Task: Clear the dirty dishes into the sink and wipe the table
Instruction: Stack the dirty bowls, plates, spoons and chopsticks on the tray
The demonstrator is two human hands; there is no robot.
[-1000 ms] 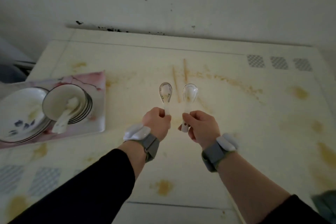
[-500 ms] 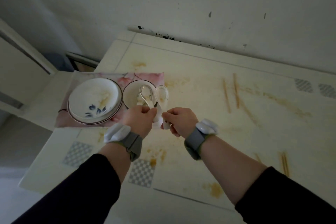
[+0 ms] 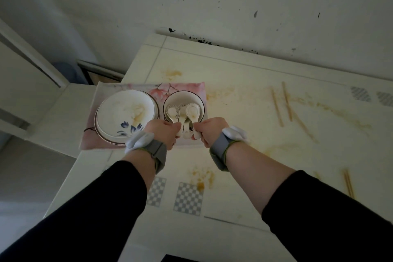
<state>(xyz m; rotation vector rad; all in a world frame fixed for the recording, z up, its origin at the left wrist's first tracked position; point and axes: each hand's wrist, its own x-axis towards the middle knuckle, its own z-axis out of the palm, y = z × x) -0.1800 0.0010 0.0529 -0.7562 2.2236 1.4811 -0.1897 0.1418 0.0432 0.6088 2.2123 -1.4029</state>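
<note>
My left hand [image 3: 162, 133] grips the handle of a white ceramic spoon [image 3: 172, 112]. My right hand [image 3: 210, 131] grips a second white spoon [image 3: 193, 111]. Both spoon heads lie inside the small stacked bowls [image 3: 184, 97] on a pink flowered tray [image 3: 180, 87] at the table's left edge. Another spoon handle shows in the bowl between my hands. A stack of white plates with a blue flower [image 3: 125, 112] sits on the tray's left half. The cream table [image 3: 244, 155] carries yellow-brown food stains.
Wooden chopsticks [image 3: 281, 104] lie on the stained table to the right of the tray, and another pair [image 3: 348, 184] lies near the right front. A wall runs behind the table. To the left stands a pale counter or ledge [image 3: 53, 100].
Both hands carried the spoons left from the table's middle to the tray; the spoon heads now sit lower, inside the small bowl. The view turned left with them.
</note>
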